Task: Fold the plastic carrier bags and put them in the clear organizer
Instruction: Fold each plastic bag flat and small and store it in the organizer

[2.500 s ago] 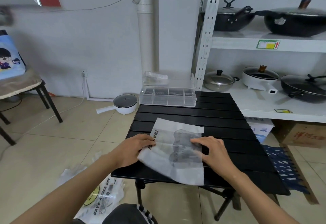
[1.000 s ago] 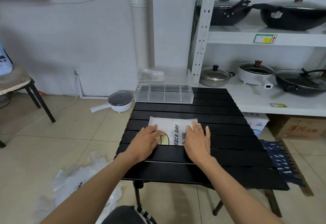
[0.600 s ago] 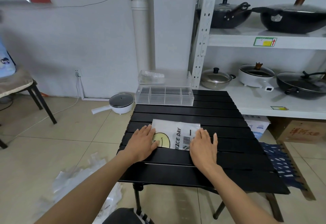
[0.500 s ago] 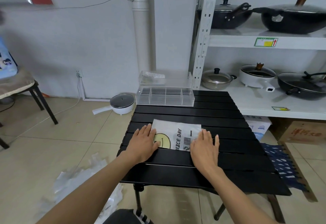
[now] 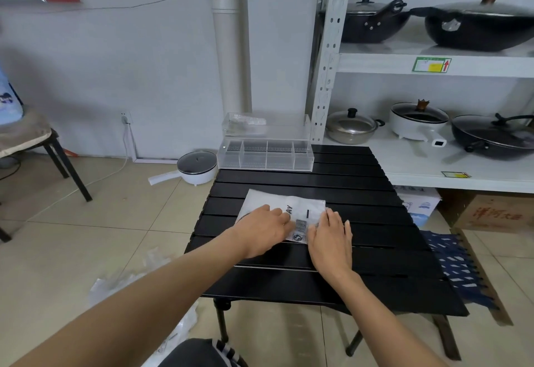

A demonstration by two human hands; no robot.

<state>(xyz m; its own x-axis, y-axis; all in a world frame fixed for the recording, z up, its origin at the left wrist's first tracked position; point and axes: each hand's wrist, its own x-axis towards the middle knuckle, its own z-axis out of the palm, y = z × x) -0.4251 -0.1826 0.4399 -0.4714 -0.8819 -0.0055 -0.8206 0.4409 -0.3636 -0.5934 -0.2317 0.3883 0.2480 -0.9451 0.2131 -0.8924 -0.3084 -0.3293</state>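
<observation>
1. A white metal shelving unit [image 5: 329, 57] fills the 1 to 3 o'clock side, carrying black woks and lidded pans on two levels.
2. A black slatted folding table [image 5: 361, 251] stands at the centre of the view, on a beige tiled floor.
3. A clear acrylic organizer with four compartments [image 5: 265, 155] sits at the table's 12 o'clock edge, its lid raised behind it; a crumpled bit of clear plastic shows behind the lid.
4. A heap of loose white plastic carrier bags [image 5: 130, 288] lies on the floor at 7 o'clock from the table.
5. A white round electric pot with a glass lid [image 5: 196, 167] rests on the floor at 11 o'clock, beside the organizer's corner.
6. A folded white plastic carrier bag with black print and a barcode [image 5: 303, 207] lies flat mid-table, well apart from the organizer.
7. The left hand [image 5: 263, 231] presses palm-down on the bag's 9 o'clock half, fingers straight.
8. The right hand [image 5: 329, 239] lies flat on the bag's 4 o'clock corner, fingers extended, just beside the left hand.
</observation>
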